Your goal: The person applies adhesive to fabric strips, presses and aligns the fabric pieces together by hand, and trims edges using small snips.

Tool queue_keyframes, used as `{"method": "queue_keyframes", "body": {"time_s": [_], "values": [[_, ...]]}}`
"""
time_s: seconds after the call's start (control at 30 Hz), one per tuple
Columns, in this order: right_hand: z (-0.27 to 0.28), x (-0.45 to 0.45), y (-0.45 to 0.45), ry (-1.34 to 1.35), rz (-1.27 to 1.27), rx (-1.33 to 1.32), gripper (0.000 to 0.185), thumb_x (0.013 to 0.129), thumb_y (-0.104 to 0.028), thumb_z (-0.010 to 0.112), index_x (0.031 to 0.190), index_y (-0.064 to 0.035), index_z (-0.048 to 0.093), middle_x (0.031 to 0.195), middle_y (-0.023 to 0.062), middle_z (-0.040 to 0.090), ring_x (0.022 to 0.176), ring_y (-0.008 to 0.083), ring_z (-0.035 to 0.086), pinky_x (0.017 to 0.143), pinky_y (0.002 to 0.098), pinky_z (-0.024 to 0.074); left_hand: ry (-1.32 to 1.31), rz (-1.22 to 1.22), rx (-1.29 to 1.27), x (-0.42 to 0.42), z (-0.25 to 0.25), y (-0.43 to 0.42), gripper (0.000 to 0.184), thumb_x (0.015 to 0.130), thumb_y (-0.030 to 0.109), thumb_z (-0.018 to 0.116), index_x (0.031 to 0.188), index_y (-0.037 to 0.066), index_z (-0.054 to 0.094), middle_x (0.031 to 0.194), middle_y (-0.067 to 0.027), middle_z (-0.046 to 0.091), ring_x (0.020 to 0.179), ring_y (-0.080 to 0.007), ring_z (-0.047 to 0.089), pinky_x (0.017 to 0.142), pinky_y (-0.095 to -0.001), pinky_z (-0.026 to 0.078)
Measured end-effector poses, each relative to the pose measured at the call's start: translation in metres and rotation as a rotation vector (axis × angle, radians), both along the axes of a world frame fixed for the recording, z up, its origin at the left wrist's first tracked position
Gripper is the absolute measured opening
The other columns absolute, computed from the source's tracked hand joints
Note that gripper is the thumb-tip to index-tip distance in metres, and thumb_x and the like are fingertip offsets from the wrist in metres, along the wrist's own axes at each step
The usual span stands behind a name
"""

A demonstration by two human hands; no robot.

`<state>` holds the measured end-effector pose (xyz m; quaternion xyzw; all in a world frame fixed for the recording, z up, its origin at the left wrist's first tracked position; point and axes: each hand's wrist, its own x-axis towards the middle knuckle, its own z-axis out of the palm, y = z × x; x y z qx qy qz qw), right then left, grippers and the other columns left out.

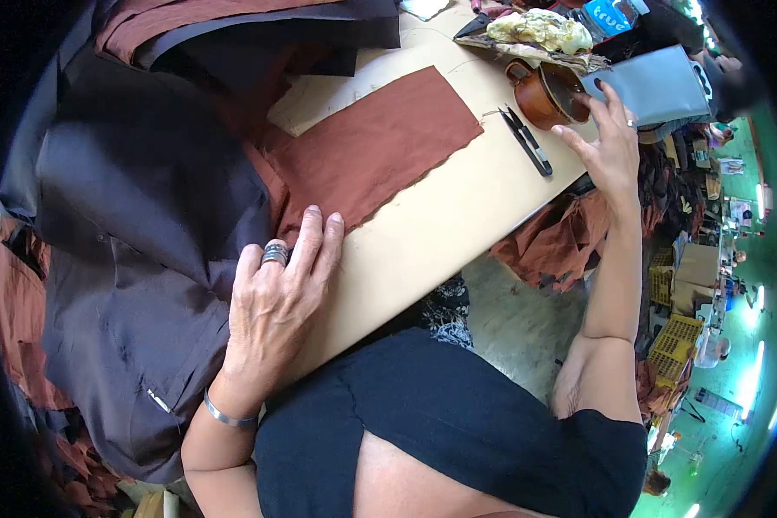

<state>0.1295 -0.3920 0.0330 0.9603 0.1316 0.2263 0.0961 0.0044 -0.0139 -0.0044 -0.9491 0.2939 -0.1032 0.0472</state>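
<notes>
My left hand [285, 281], wearing rings, lies with its fingers stretched out on the lower edge of a rust-brown piece of cloth [380, 138]. That piece is flat on the table, its left end meeting a heap of dark cloth [138, 190]. Over on the right, my right hand [611, 151] reaches to a brown cup [540, 95] with a handle. Thumb and fingers are apart at the cup's rim; whether they touch it, I cannot tell. Left of this hand lies a pair of black thread snips [525, 141]. The cup's inside is mostly dark.
The cream table [414, 237] has its near edge by my body. Past the cup are a grey-blue box-like object [656, 84], a crumpled yellowish bundle [540, 33] and a blue-labelled bottle [611, 15]. Rust cloth scraps [557, 242] hang below the table; yellow crates [675, 345] stand farther right.
</notes>
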Motion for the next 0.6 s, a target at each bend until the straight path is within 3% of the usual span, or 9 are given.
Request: {"method": "queue_keyframes", "body": {"time_s": [0.1, 0.2, 0.3, 0.4, 0.5, 0.6], "values": [[-0.006, 0.012, -0.008, 0.110, -0.043, 0.019, 0.061, 0.067, -0.052, 0.073, 0.111, -0.0112, 0.064, 0.128, 0.0130, 0.051, 0.115, 0.0335, 0.048, 0.094, 0.0460, 0.0420, -0.009, -0.014, -0.009, 0.000, 0.001, 0.001, 0.044, 0.081, 0.011, 0.050, 0.124, 0.006, 0.054, 0.120, -0.0097, 0.055, 0.072, -0.0122, 0.054, 0.066, -0.0270, 0.040], [0.002, 0.016, 0.003, 0.281, -0.135, -0.012, 0.061, 0.066, -0.049, 0.074, 0.115, -0.0124, 0.064, 0.130, 0.0118, 0.050, 0.117, 0.0339, 0.047, 0.094, 0.0467, 0.0415, -0.012, -0.014, -0.003, -0.001, -0.001, 0.001, 0.045, 0.081, 0.011, 0.050, 0.125, 0.007, 0.053, 0.121, -0.0097, 0.055, 0.072, -0.0126, 0.054, 0.067, -0.0271, 0.040], [0.003, 0.017, -0.004, 0.296, -0.123, 0.067, 0.055, 0.065, -0.046, 0.075, 0.107, -0.0120, 0.065, 0.134, 0.0106, 0.047, 0.119, 0.0338, 0.046, 0.094, 0.0469, 0.0412, 0.001, -0.010, 0.001, -0.001, 0.000, 0.001, 0.045, 0.081, 0.011, 0.050, 0.125, 0.007, 0.053, 0.121, -0.0097, 0.055, 0.073, -0.0128, 0.054, 0.067, -0.0274, 0.040], [0.010, 0.004, 0.002, 0.114, -0.104, 0.106, 0.045, 0.065, -0.040, 0.077, 0.098, -0.0115, 0.065, 0.135, 0.0096, 0.046, 0.120, 0.0328, 0.045, 0.094, 0.0479, 0.0404, -0.010, -0.014, -0.008, -0.001, 0.000, 0.001, 0.045, 0.081, 0.011, 0.050, 0.125, 0.007, 0.053, 0.120, -0.0096, 0.055, 0.073, -0.0128, 0.054, 0.067, -0.0272, 0.040], [0.009, -0.015, 0.016, 0.051, -0.095, -0.017, 0.034, 0.067, -0.032, 0.076, 0.091, -0.0109, 0.063, 0.138, 0.0084, 0.044, 0.122, 0.0314, 0.044, 0.094, 0.0480, 0.0394, -0.006, -0.017, -0.011, 0.000, 0.004, 0.001, 0.044, 0.080, 0.011, 0.051, 0.124, 0.007, 0.054, 0.120, -0.0096, 0.055, 0.073, -0.0130, 0.054, 0.066, -0.0269, 0.040], [0.000, -0.036, 0.048, 0.005, -0.010, -0.022, 0.024, 0.072, -0.016, 0.068, 0.096, -0.0121, 0.065, 0.124, 0.0074, 0.050, 0.112, 0.0292, 0.048, 0.091, 0.0462, 0.0400, 0.008, -0.004, -0.013, 0.000, 0.005, 0.001, 0.044, 0.080, 0.011, 0.051, 0.124, 0.008, 0.054, 0.120, -0.0096, 0.055, 0.074, -0.0133, 0.055, 0.066, -0.0268, 0.040]]}}
